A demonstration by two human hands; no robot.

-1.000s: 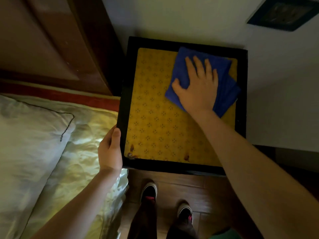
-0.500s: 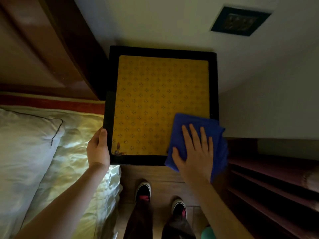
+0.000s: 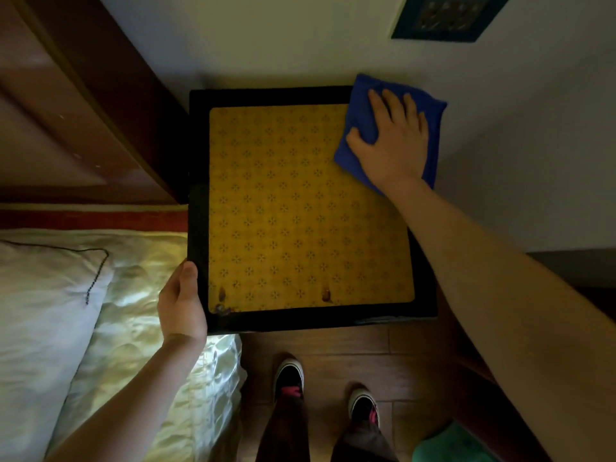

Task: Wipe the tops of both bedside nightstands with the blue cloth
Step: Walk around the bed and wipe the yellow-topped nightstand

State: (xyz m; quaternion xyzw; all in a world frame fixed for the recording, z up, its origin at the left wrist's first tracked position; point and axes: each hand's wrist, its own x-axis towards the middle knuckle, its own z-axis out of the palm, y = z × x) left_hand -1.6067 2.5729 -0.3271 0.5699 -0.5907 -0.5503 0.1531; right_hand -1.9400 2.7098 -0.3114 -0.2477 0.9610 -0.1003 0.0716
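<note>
Far left: white pillow on the bed, dark wooden headboard above it. Left hand curls around the near-left corner of the nightstand, thumb lying along the black frame, fingers hidden under the edge (grip partly out of sight). The nightstand top is a yellow patterned panel inside a black border; two small brown marks sit near its front edge. Below it, two dark shoes stand on the wooden floor. Right hand lies flat and spread, palm down, pressing the blue cloth onto the far-right corner of the nightstand; the cloth overhangs the right edge, against the wall. Upper right: a dark framed plate on the wall.
</note>
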